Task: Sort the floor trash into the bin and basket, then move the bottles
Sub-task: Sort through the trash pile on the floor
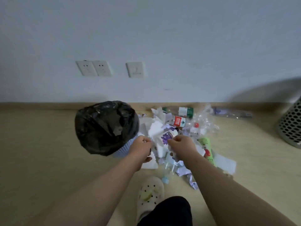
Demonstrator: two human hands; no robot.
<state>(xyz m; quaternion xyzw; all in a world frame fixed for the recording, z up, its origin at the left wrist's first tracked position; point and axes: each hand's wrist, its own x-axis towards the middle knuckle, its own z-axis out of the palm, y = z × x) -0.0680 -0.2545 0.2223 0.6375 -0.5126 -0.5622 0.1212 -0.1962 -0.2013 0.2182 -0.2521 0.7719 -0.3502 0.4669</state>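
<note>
Knee; L hand, R hand curled

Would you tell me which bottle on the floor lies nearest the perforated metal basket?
The clear bottle lying alone along the wall, right of the pile; the others sit farther left.

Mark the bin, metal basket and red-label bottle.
bin (104, 126), head view, on the black bag liner.
metal basket (291, 126), head view, on its perforated wall.
red-label bottle (179, 121), head view, on the red label.

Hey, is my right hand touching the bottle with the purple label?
Touching. The head view shows the right hand pinching the near end of the purple-label bottle, with no gap between them.
</note>
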